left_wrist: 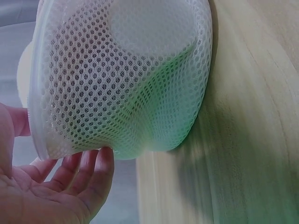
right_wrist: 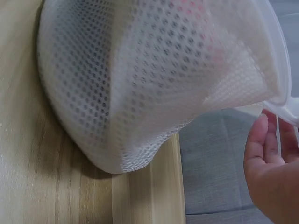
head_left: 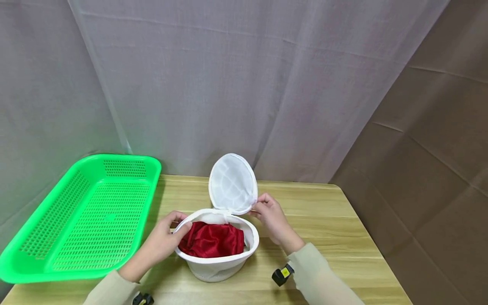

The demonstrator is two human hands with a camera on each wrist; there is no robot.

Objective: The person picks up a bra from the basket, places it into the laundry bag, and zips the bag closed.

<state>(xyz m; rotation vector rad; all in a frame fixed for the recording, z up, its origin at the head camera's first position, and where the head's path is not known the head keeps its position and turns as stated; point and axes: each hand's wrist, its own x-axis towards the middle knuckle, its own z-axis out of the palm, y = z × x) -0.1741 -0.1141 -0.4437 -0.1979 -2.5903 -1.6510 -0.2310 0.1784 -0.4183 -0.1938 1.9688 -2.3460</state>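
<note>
A white mesh laundry bag [head_left: 217, 271] stands upright on the table, its zip-edged lid [head_left: 231, 182] raised at the back. Folded inside lies a dark red satin cloth [head_left: 213, 240] that fills most of the opening. My left hand [head_left: 166, 234] grips the bag's left rim, thumb over the edge and fingers outside; the left wrist view shows those fingers [left_wrist: 96, 170] under the mesh wall. At the right of the hinge, my right hand [head_left: 272, 216] pinches the lower edge of the lid. Its fingertips are partly hidden behind the lid in the right wrist view.
A large green plastic basket [head_left: 150, 199] with a perforated floor stands on the left of the wooden table [head_left: 324, 237]. Grey curtain [head_left: 190, 84] hangs behind the table's back edge, and brown cloth [head_left: 427, 169] lines the right side.
</note>
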